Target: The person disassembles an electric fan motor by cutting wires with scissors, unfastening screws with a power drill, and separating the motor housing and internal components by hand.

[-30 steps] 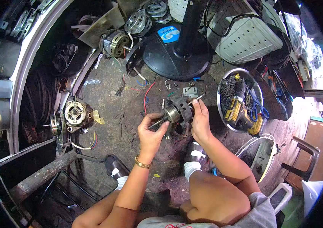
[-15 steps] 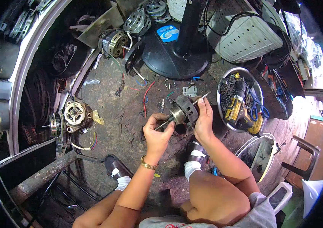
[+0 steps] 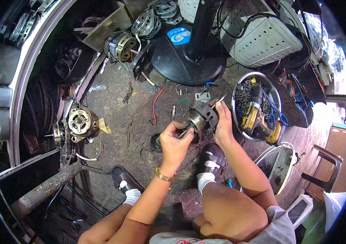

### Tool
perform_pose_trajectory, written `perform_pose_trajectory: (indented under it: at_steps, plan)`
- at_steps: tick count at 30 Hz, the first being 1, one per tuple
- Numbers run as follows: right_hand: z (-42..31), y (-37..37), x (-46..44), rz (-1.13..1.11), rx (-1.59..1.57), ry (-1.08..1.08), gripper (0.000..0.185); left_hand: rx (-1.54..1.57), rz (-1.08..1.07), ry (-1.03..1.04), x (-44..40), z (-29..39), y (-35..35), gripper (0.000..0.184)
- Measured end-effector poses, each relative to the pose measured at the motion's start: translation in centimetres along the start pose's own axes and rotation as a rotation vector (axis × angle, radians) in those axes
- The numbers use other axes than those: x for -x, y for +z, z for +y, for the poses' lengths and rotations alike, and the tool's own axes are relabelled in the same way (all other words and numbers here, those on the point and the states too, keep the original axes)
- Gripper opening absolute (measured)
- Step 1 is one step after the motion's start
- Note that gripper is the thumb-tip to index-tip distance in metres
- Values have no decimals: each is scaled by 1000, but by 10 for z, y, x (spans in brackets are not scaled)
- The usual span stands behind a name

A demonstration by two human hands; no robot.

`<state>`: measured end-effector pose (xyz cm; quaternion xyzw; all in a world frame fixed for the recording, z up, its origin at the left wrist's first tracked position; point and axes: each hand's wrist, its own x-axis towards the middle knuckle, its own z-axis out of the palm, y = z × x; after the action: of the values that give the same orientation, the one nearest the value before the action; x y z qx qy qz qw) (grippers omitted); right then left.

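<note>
Between my hands, above the floor, is a small electric motor assembly: a dark slotted motor housing [image 3: 206, 111] with a shiny metal rotor [image 3: 197, 121] at its lower left. The fingers and thumb of my left hand [image 3: 174, 145] close around the rotor's shaft end. My right hand [image 3: 224, 127] grips the housing's right side, with a thin shaft [image 3: 222, 98] sticking out past its fingertips. On the floor left of my left hand lies a dark round part [image 3: 156, 143], partly hidden. A metal bracket [image 3: 202, 96] lies just beyond the housing.
A metal bowl [image 3: 234, 97] on the right holds screws, a yellow drill [image 3: 252, 112] and blue-handled scissors [image 3: 277, 118]. A black fan base [image 3: 173, 67] stands ahead. Another motor [image 3: 81, 122] sits at left. Loose wires [image 3: 156, 106] and small parts lie on the floor.
Both hands and the motor have shifted a little to the right. The dark round part left of my left hand has come into view.
</note>
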<state>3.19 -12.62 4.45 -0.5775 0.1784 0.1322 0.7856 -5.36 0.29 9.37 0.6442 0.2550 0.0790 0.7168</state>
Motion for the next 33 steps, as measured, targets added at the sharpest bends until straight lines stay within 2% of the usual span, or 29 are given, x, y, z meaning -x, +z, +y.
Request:
perform_pose_trajectory:
  at_steps: [1, 2, 3, 4, 6, 10, 11, 13, 14, 16, 18, 19, 21, 22, 23, 26, 27, 29, 30, 32, 33]
  plan:
    - [-4, 5, -3, 104, 10, -49, 26, 104, 9, -127, 0, 3, 1, 11]
    - [-15, 2, -5, 2, -37, -9, 26, 103, 8, -128, 1, 2, 2, 11]
    - [-22, 5, -7, 85, -40, -27, 28, 211, 33, -160, 2, 0, 2, 10]
    - [-29, 5, -9, 78, 10, -42, 30, 318, 58, -192, 2, -1, 2, 9]
    - [-30, -8, -20, 11, 60, -55, 40, 285, 15, -232, 3, 3, -1, 9]
    - [-37, -9, -18, -32, 136, -56, 44, 241, -76, -307, -2, 1, -4, 11]
    - [-31, -12, -21, 18, 134, -71, 43, 242, -76, -307, -4, -1, -5, 11]
    - [-30, -14, -23, 69, 129, -84, 42, 404, -119, -459, -5, -2, -6, 11]
    - [-33, -14, -22, 14, 94, -79, 41, 401, -120, -460, -5, -1, -6, 11]
    - [-42, -12, -18, -37, 57, -76, 41, 501, -117, -606, -5, 2, -4, 12]
    - [-52, -8, -12, 24, 264, -90, 46, 562, -158, -669, -7, -4, -11, 10]
    - [-49, -14, -18, 25, 264, -91, 46, 626, -197, -730, -8, -7, -14, 9]
    - [-39, -29, -37, 134, 69, -171, 49, 653, -152, -787, -3, -6, -19, 10]
    - [-50, -24, -39, 202, 127, -151, 59, 680, -109, -841, -1, -5, -21, 12]
    - [-54, -34, -46, 174, 130, -175, 59, 676, -110, -839, -3, -7, -22, 12]
    - [-54, -45, -50, 218, 96, -183, 57, 69, 1, -331, -17, -28, -23, 18]
    - [-53, -44, -47, 268, 107, -160, 56, -38, 23, -289, -26, -44, -28, 21]
    - [-50, -44, -41, 317, 121, -132, 55, -283, 52, -12, -49, -93, -35, 23]
    - [-47, -45, -40, 324, 47, -108, 52, -284, 53, -14, -55, -87, -33, 23]
    - [-44, -48, -37, 333, -28, -86, 50, -652, 66, 73, -70, -72, -26, 23]
    - [-44, -51, -36, 308, -54, -64, 48, -653, 64, 75, -80, -74, -24, 23]
